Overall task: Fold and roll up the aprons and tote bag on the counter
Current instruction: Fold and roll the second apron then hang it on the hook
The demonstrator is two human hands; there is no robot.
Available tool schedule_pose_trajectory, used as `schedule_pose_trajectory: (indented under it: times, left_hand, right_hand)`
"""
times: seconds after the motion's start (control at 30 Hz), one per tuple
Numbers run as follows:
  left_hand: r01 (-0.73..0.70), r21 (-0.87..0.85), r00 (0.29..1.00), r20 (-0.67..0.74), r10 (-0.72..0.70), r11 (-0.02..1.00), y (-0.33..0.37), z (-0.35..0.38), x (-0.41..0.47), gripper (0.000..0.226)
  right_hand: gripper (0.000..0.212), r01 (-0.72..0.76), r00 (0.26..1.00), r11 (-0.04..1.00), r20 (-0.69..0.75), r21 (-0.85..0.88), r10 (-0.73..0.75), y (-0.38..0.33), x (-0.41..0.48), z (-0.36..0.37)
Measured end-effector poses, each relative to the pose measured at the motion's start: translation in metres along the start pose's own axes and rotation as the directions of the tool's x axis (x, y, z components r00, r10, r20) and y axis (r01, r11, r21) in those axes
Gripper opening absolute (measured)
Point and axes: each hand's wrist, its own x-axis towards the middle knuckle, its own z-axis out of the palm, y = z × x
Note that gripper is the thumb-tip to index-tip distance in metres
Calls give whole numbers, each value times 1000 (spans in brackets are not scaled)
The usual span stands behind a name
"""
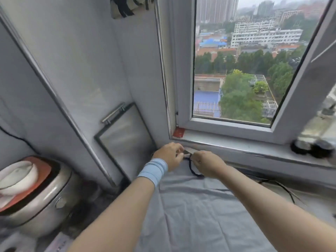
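Fingers of the left hand are curled closed and pinching at the far edge of the grey-blue apron, right where a dark cord meets the cloth. The right hand is closed too, gripping the same cord just beside the left, with a loop of it hanging down towards the near side. Whether the hands are tying, untying or just gathering the cord is too small and blurred to tell.

The apron lies spread flat on the counter, running from the near edge up to the window sill at the far side. It looks unfolded, so the task seems to be at an early stage.

To the left, a cutting board leans against the wall, and a rice cooker stands nearer on the left. A thin black cable runs along the right side of the cloth.

The likely trouble is the cord: left loose, it could tangle or stick out of the fold and let the roll come undone. Pulling it hard could drag the far edge and wrinkle the flat cloth. The right edge of the apron may also catch the cable when folded over.
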Motion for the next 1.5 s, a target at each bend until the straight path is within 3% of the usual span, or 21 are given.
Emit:
schedule_pose_trajectory:
  times: [0.17,0.33,0.43,0.53,0.67,0.83,0.9,0.97,1.03,1.1,1.2,1.27,1.37,1.5]
  left_hand:
    - [195,38,934,298,-198,980,-3,104,-45,35]
    - [274,254,760,533,-371,928,-11,183,-95,57]
    - [298,343,679,579,-450,891,-18,215,-117,74]
    - [243,372,641,632,-437,896,-20,235,-123,82]
    - [58,315,745,618,-251,947,-7,246,-118,67]
    - [-28,93,726,686,-44,995,12,255,-127,44]
    - [-54,44,743,669,11,998,17,256,-136,43]
    - [-90,21,730,682,51,996,18,253,-142,42]
    - [-111,26,702,710,60,994,17,251,-146,41]
    - [-88,43,690,723,30,995,16,246,-145,42]
    - [-52,54,740,673,2,997,13,230,-127,38]
    - [-3,29,777,629,-16,1000,11,219,-107,36]
    - [36,28,853,520,-45,999,5,208,-80,32]
    - [103,28,967,232,-107,994,-4,201,-24,28]
  right_hand:
    - [34,-85,959,996,274,14,77,41,-55,103]
    - [69,-80,879,996,468,-36,87,49,-106,175]
    - [81,-110,831,989,537,-99,146,60,-136,200]
    - [77,-133,845,983,504,-125,178,78,-161,207]
    - [64,-223,890,953,357,-205,285,87,-185,196]
    - [35,-309,866,874,269,-375,421,85,-199,184]
    - [45,-302,893,908,248,-291,376,88,-200,187]
    - [70,-314,874,932,328,-183,359,85,-202,190]
    - [80,-370,801,919,453,-138,390,78,-208,195]
    - [68,-390,778,904,462,-176,426,69,-214,199]
    - [35,-397,794,874,373,-280,480,58,-211,191]
    - [33,-409,797,860,340,-306,499,62,-198,179]
    - [36,-442,849,882,239,-166,470,73,-170,157]
    - [30,-399,916,916,47,43,397,101,-104,135]
